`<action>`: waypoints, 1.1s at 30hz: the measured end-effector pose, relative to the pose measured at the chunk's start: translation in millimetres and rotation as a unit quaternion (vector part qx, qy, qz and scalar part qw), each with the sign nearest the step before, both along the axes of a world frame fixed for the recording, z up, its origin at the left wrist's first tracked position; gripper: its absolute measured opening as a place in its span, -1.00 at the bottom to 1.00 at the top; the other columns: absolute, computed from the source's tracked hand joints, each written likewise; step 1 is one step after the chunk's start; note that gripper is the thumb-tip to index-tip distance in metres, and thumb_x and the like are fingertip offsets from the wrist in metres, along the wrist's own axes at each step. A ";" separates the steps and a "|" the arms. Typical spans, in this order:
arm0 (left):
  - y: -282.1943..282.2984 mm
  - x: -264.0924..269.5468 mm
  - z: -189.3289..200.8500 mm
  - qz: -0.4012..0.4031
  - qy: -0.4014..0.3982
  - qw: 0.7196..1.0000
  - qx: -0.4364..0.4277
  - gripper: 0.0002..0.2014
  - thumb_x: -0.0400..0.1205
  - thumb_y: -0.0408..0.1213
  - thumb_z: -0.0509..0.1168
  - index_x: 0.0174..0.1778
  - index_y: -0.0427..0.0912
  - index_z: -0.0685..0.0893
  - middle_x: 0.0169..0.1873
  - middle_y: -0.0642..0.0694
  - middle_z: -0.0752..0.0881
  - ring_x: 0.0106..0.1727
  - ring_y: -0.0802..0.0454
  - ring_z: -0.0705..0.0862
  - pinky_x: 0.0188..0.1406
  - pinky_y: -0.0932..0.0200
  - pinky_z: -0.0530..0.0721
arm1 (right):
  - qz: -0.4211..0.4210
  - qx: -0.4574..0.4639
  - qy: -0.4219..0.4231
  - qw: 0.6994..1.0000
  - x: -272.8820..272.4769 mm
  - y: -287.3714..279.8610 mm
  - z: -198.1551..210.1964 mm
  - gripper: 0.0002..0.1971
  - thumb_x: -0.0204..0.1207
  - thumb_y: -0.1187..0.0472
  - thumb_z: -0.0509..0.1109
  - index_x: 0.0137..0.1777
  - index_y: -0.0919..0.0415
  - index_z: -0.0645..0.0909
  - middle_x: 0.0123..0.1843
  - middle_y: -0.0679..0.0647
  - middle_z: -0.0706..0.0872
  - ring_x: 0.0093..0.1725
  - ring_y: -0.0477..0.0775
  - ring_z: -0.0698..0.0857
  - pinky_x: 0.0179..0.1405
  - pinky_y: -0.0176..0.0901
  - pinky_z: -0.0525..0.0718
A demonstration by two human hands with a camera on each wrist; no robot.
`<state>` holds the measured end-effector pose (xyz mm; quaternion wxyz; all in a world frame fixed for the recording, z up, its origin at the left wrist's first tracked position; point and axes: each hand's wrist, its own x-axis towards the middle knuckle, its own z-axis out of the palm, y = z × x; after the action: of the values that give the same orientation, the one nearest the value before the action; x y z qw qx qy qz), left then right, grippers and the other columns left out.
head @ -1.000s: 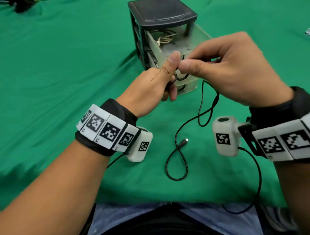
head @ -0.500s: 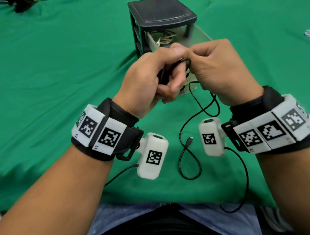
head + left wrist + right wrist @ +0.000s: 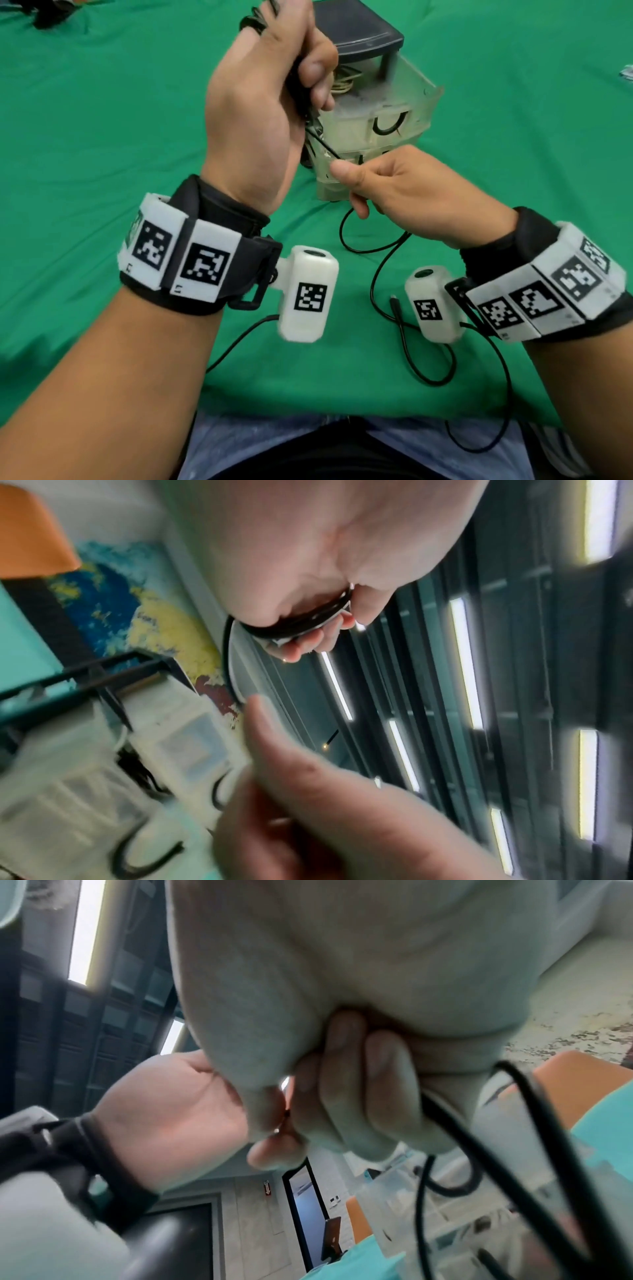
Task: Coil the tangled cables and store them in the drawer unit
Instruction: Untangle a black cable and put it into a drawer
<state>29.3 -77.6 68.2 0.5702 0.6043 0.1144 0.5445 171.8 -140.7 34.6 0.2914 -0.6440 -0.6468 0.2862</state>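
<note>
Black cable in both hands

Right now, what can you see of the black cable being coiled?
The black cable is thin and round. Several loops are bunched in the raised left hand. A taut strand runs down to the right hand, which pinches it. The slack trails over the green cloth in loose curves, its plug end lying free.

A wrinkled green cloth covers the table. A dark, blurred object lies at its far left corner, and a small pale item sits at the right edge.
</note>
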 end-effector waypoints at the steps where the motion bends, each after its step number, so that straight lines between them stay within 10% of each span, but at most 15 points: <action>1: 1.2 1.9 -2.9 0.035 0.020 0.999 0.023 -0.79 0.75 -0.34 0.02 -0.22 -0.17 0.37 -0.44 0.00 0.37 -0.39 0.03 0.35 -0.28 0.12 0.40 | 0.009 0.001 -0.010 1.000 -0.1 -1.2 1.8 -0.42 0.65 -0.22 0.25 -0.42 0.24 0.61 -0.71 -0.10 0.22 -0.70 -0.10 0.21 -0.71 -0.42 0.19; 7: 8.4 1.8 -28.0 0.201 0.181 0.955 0.125 -0.90 0.73 -0.14 0.10 -0.08 -0.03 0.41 -0.23 0.03 0.43 -0.22 0.14 0.42 -0.09 0.15 0.45 | 0.062 0.017 -0.043 0.997 -2.2 -7.8 14.7 -0.51 0.60 -0.16 0.37 -0.44 0.18 0.60 -0.69 -0.08 0.27 -0.66 -0.10 0.24 -0.68 -0.38 0.21; 14: 9.7 -3.9 -47.5 0.177 0.360 0.912 0.082 -0.33 0.58 0.34 -0.05 -0.44 -0.26 0.44 -0.52 0.04 0.40 -0.44 0.01 0.36 -0.30 -0.06 0.35 | 0.037 0.118 0.035 0.992 5.6 -12.2 36.1 -0.59 0.61 -0.03 0.43 -0.37 0.24 0.67 -0.69 -0.12 0.34 -0.65 -0.16 0.23 -0.64 -0.41 0.17; 19: 0.9 -2.5 -40.2 0.070 0.374 0.924 0.035 -0.29 0.58 0.37 -0.05 -0.51 -0.29 0.30 -0.47 -0.30 0.31 -0.39 -0.20 0.24 -0.35 -0.20 0.30 | -0.001 0.174 0.068 0.982 13.2 -5.2 39.1 -0.71 0.57 -0.01 0.45 -0.26 0.18 0.74 -0.48 0.06 0.62 -0.49 0.04 0.42 -0.49 -0.20 0.38; 22: -6.9 -0.6 -35.5 -0.006 0.352 0.936 0.022 -0.42 0.77 0.11 -0.01 -0.51 -0.18 0.20 -0.53 -0.15 0.23 -0.47 -0.07 0.18 -0.49 0.16 0.24 | -0.022 0.215 0.072 0.974 15.5 0.9 37.0 -0.74 0.57 -0.01 0.45 -0.15 0.19 0.79 -0.18 0.45 0.72 -0.32 0.17 0.51 -0.31 0.05 0.52; 33: -18.5 0.8 -18.0 -0.128 0.170 0.977 -0.018 -0.52 0.72 -0.15 -0.06 -0.58 -0.03 0.30 -0.71 0.07 0.21 -0.65 -0.05 0.06 -0.58 0.06 0.05 | -0.039 0.184 0.127 0.974 0.0 17.6 16.0 -0.58 0.71 0.03 0.29 -0.37 0.20 0.60 -0.46 0.06 0.40 -0.47 -0.19 0.29 -0.47 -0.33 0.27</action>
<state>30.1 -96.2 50.1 0.6186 0.6873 0.1414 0.3536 171.8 -123.0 50.6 0.4960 -0.5625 -0.6203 0.2297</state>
